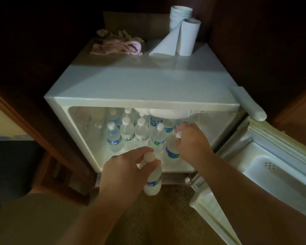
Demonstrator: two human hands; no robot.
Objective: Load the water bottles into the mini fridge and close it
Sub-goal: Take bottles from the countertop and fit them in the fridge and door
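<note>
**Both hands on bottles at the open mini fridge**

Hard to see first: the room is dim, cabinet walls either side go nearly black. The fridge interior top is partly blocked by a white housing, so the rear bottles (113, 114) show only as caps and blurred shoulders; can't count them. Labels mostly unreadable, blue bands w/ partial lettering. The door (265, 161) is cut off at the frame's 3–4 o'clock edge. A tan rounded shape at 7 o'clock is too blurred to name.

Left hand (125, 171), at 6 o'clock: fingers curled round the neck and cap of a water bottle (153, 184), thumb side pinching just under the cap. The bottle hangs upright in front of the fridge's lower lip, outside the compartment.

Right hand (193, 138), approx 4 o'clock of centre: fingers closed on the neck of a second bottle (171, 149), white cap poking out by the knuckles. That bottle tilts, base toward the fridge floor, inside the opening at the right front.

Mini fridge (140, 85) is white, door swung wide to the right. Standing bottles (127, 131) fill the middle of the floor in rows, close together, caps up.

On top, at 12 o'clock: paper cup stack (180, 15), paper towel roll (188, 38) w/ a sheet trailing, pinkish cloth (117, 45) at 11 o'clock.
</note>
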